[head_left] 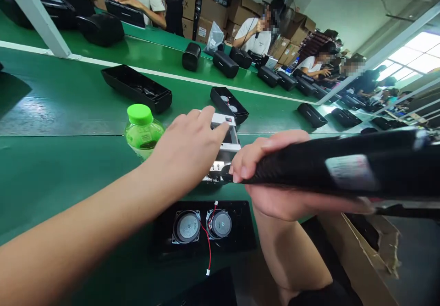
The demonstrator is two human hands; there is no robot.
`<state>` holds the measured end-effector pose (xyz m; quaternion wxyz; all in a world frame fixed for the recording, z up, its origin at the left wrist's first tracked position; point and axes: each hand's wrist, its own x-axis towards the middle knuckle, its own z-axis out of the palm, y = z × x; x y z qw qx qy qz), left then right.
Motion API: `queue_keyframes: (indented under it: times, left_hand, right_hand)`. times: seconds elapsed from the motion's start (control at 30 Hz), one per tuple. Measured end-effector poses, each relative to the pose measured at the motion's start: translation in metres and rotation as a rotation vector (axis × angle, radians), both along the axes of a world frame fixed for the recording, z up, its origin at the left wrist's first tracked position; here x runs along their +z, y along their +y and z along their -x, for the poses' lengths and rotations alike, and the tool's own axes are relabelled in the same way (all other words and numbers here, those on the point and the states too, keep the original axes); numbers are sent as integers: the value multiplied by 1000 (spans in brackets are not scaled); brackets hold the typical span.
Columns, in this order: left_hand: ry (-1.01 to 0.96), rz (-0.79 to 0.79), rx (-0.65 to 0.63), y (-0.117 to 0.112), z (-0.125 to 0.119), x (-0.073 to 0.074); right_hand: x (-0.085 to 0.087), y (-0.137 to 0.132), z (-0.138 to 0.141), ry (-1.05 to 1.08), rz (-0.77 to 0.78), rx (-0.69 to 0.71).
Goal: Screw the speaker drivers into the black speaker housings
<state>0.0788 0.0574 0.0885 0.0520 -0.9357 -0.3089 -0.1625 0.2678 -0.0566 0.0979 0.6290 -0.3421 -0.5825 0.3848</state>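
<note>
The left grip (185, 154) rests open on a light white-and-silver metal module (225, 147) — best held by its stiff edges — while the right grip (264, 173) closes round a black cylindrical power screwdriver (343, 166).

Your left hand (185, 154) is palm down, fingers (206, 118) extended – just left of the black tool (330, 170) in your right hand (271, 173), fingers (275, 143) curled shut around it. Forearms bare: left forearm (72, 223) enters from lower left; right forearm (288, 255) rises beneath the tool.
</note>
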Motion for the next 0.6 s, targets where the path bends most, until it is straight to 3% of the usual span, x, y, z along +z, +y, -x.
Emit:
queue_keyframes:
  times: [0.07,0.17,0.3,0.47,0.6]
  left_hand:
    - [-99,-16,-30,-2,4,-10]
    - [-318,-22,-191,-21,34,-33]
    - [-372,183,-358,-55,83,-68]
    - [-213,307,-312,-78,111,-105]
    - [-101,385,-255,-79,111,-116]
  right_hand:
    - [-6,9,14,20,-22,-57]
    - [-13,19,30,82,-74,-221]
    - [-14,28,38,109,-21,-306]
    - [-15,20,42,169,64,-321]
    - [-9,-9,39,122,88,-322]
